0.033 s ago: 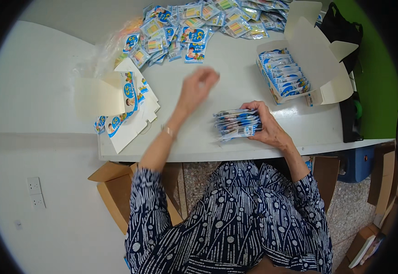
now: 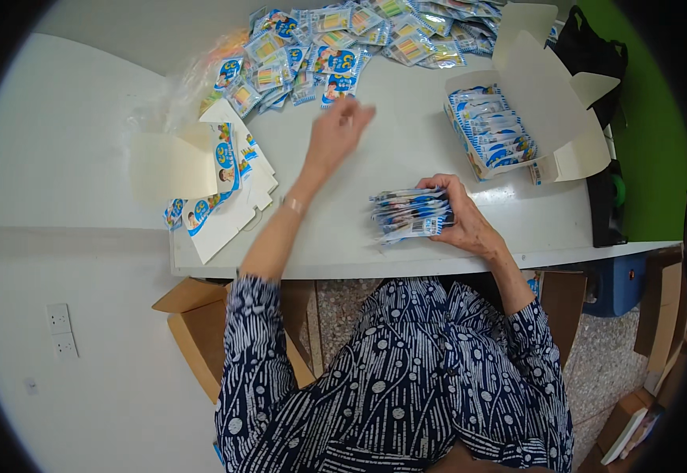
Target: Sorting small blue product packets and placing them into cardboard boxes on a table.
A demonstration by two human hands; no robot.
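A thick stack of small blue-and-white plastic sachets stands on edge near the front of the table, gripped at its right end by my right hand. My left hand is over the table just below a heap of loose sachets. Its fingers look partly curled and apart, slightly blurred, with nothing visible in them. The closest sachet lies just beyond its fingertips. To the right, an open carton holds a row of similar sachets, its white lid raised.
Flattened printed cartons and a part-folded white box lie at the left beside clear plastic wrap. A black tape dispenser sits on the right edge, a black bag behind it. Brown cardboard boxes stand below the table.
My left hand has moved slightly farther away, toward the heap of sachets. My right hand and the stack it holds stay nearly still.
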